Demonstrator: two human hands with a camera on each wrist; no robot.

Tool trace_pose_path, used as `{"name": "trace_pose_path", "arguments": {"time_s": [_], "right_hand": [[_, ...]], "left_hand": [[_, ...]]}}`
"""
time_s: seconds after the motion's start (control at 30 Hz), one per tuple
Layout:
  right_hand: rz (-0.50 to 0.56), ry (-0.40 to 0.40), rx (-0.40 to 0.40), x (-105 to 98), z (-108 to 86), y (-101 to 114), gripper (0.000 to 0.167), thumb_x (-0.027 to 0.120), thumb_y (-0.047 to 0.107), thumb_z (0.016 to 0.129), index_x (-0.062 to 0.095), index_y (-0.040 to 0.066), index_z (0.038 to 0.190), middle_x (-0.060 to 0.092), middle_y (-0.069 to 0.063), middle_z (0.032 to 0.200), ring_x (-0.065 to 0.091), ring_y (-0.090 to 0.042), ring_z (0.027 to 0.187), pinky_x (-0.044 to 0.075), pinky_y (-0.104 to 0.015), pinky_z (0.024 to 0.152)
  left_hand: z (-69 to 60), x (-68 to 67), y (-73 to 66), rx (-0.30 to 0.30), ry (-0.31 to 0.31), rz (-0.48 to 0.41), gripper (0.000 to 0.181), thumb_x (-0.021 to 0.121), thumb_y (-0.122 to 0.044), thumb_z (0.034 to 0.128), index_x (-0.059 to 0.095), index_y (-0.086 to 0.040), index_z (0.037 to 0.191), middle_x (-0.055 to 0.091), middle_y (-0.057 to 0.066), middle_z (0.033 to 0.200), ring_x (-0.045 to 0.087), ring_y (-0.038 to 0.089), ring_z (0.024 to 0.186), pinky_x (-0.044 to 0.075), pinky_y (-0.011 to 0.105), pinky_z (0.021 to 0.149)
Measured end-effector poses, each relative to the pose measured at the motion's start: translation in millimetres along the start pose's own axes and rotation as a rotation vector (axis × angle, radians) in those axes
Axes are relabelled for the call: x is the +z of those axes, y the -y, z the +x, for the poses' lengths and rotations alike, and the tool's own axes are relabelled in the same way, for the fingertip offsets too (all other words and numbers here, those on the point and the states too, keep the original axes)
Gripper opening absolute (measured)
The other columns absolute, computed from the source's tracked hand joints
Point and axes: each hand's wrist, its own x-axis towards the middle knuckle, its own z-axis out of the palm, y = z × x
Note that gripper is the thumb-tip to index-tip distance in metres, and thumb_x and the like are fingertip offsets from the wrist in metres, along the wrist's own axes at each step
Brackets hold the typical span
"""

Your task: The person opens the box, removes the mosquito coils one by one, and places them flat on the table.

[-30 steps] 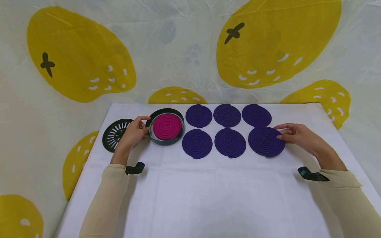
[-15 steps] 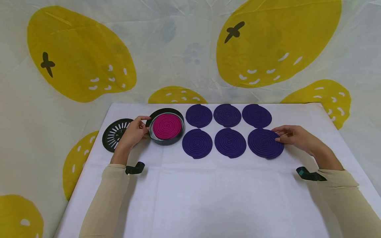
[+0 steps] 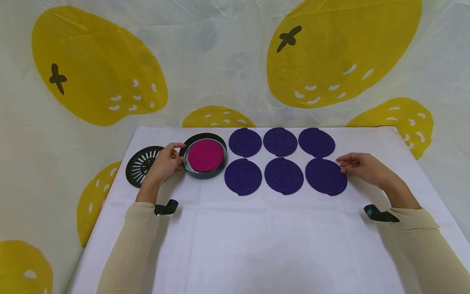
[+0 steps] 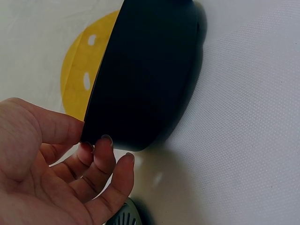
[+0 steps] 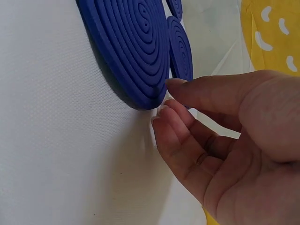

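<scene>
At the back left of the table stands a dark round mosquito coil tin, a pink mosquito coil lying inside it. My left hand grips its left rim between thumb and fingers; the left wrist view shows the tin's dark side close up. A purple mosquito coil lies flat at the right end of the front row. My right hand is at this coil's right edge, thumb tip against or just beside it. In the right wrist view, nothing shows between the thumb and fingertips.
Several more purple coils lie in two rows: a back row and a front row. A dark slotted lid lies left of the tin, partly behind the left hand. White cloth covers the table; a lemon-print sheet hangs behind.
The right hand has moved slightly left and lowered the purple coil flat into the front row's right end, and its fingers have loosened from the edge. The left hand has stayed on the tin.
</scene>
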Motion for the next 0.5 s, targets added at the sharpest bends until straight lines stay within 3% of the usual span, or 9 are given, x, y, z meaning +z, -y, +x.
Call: {"name": "trace_pose_path", "arguments": {"time_s": [0.27,0.5], "right_hand": [[-0.036,-0.004,0.049,-6.3,3.9,12.7,0.037,0.062,0.009,0.101,0.056,-0.006,0.134,0.065,-0.025,0.118,0.062,-0.008,0.092,0.052,-0.016,0.075],[-0.038,-0.035,-0.006,-7.6,6.6,24.9,0.037,0.059,0.01,0.103,0.056,-0.006,0.135,0.065,-0.027,0.122,0.061,0.001,0.092,0.05,-0.012,0.076]], "left_hand": [[0.8,-0.6,-1.8,-0.02,0.004,-0.008,0.047,0.054,-0.002,0.1005,0.048,-0.013,0.146,0.042,0.01,0.096,0.052,0.025,0.084,0.057,0.044,0.075],[1.5,-0.9,-1.3,-0.021,0.009,-0.009,0.047,0.055,-0.002,0.1004,0.048,-0.013,0.145,0.041,0.009,0.094,0.051,0.025,0.083,0.057,0.045,0.075]]}}
